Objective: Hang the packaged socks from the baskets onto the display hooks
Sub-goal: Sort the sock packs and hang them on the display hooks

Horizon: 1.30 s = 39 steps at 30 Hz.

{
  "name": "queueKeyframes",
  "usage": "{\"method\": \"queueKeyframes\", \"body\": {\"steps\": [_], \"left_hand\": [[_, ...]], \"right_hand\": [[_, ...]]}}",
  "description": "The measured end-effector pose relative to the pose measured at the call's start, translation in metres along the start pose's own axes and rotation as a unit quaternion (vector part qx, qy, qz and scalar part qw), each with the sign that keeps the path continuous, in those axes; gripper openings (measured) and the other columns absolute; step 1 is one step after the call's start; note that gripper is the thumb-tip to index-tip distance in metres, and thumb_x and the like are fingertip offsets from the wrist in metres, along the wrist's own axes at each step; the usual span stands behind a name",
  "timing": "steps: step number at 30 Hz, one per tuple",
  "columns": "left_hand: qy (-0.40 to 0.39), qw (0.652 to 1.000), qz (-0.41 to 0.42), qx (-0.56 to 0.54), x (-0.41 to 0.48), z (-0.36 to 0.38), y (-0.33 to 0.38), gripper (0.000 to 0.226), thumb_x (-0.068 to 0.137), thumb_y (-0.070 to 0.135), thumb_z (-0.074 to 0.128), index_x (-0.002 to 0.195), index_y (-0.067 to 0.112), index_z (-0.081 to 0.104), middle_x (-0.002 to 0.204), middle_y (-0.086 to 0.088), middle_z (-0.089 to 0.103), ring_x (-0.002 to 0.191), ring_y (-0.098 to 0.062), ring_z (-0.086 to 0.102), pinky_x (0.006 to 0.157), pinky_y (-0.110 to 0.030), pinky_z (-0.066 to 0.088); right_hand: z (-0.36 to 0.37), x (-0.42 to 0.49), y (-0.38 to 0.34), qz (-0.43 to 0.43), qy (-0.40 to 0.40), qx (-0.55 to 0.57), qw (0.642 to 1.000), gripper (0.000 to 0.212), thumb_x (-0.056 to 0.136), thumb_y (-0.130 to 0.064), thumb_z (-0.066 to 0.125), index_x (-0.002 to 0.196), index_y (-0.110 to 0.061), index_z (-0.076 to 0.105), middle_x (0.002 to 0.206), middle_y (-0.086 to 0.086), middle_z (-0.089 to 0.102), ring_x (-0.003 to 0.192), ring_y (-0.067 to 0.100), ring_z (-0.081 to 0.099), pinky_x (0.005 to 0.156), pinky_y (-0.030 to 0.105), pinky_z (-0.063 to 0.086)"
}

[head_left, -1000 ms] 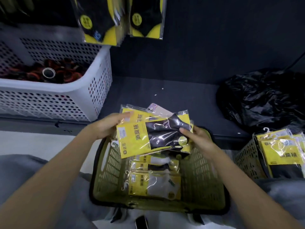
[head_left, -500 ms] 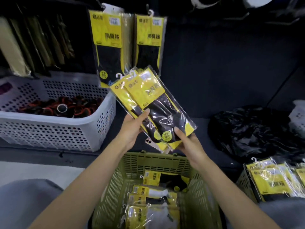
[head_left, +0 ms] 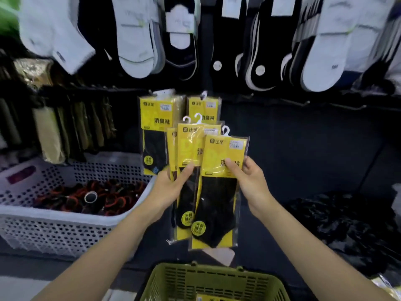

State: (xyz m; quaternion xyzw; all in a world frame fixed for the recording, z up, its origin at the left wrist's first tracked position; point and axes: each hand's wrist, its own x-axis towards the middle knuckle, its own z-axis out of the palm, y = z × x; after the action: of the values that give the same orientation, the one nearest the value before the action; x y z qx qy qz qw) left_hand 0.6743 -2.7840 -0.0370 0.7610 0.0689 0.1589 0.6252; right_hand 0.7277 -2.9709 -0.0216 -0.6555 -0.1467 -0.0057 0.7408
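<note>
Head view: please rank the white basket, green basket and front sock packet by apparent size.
Largest: white basket.
Unranked after it: front sock packet and green basket look similar; the basket is cut off at the frame's bottom edge.

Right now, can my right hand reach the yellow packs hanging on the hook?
Probably yes: the right hand, holding the front pack, is below the hanging packs; only the fanned packs in the left hand overlap them.

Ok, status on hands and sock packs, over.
Left hand grips rear sock packs. Right hand pinches front sock pack, upright, not yet hung. Hung packs directly behind; path looks open.
</note>
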Motion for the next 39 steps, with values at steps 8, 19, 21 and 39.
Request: {"method": "queueKeyframes", "body": {"steps": [8, 19, 21, 39], "left_hand": [[0.134, 0.987, 0.085, 0.015, 0.029, -0.062, 0.037, 0.061, 0.067, 0.072, 0.051, 0.064, 0.011, 0.045, 0.065, -0.008, 0.037, 0.063, -0.021, 0.039, 0.062, -0.029, 0.034], [0.17, 0.977, 0.128, 0.014, 0.047, -0.097, 0.064, 0.059, 0.078, 0.059, 0.054, 0.036, 0.026, 0.028, 0.04, 0.01, 0.02, 0.037, -0.007, 0.02, 0.043, -0.021, 0.024], [0.169, 0.977, 0.129, 0.004, 0.049, -0.098, 0.064, 0.06, 0.081, 0.055, 0.055, 0.037, 0.026, 0.028, 0.039, 0.01, 0.02, 0.037, -0.007, 0.02, 0.044, -0.022, 0.024], [0.126, 0.989, 0.069, -0.045, 0.052, -0.061, 0.046, 0.051, 0.078, 0.054, 0.063, 0.058, 0.023, 0.027, 0.032, 0.013, 0.038, 0.037, 0.0, 0.044, 0.05, -0.015, 0.034]], "right_hand": [[0.012, 0.048, -0.029, -0.008, 0.045, -0.032, 0.998, 0.012, 0.097, -0.021, 0.053, 0.096, -0.018, 0.064, 0.094, 0.0, 0.073, 0.088, 0.014, 0.069, 0.082, 0.03, 0.054], [0.053, 0.1, -0.044, -0.034, 0.033, -0.098, 0.994, 0.011, 0.097, -0.017, 0.052, 0.09, -0.016, 0.061, 0.094, 0.003, 0.07, 0.089, 0.017, 0.066, 0.085, 0.034, 0.053], [0.057, 0.107, -0.039, -0.028, 0.042, -0.096, 0.994, 0.012, 0.097, -0.017, 0.052, 0.089, -0.016, 0.061, 0.093, 0.003, 0.069, 0.085, 0.016, 0.065, 0.076, 0.029, 0.053], [0.059, 0.102, -0.034, 0.036, 0.037, -0.026, 0.998, 0.029, 0.098, -0.032, 0.049, 0.117, -0.011, 0.059, 0.107, 0.002, 0.065, 0.094, 0.014, 0.063, 0.077, 0.025, 0.051]]}}
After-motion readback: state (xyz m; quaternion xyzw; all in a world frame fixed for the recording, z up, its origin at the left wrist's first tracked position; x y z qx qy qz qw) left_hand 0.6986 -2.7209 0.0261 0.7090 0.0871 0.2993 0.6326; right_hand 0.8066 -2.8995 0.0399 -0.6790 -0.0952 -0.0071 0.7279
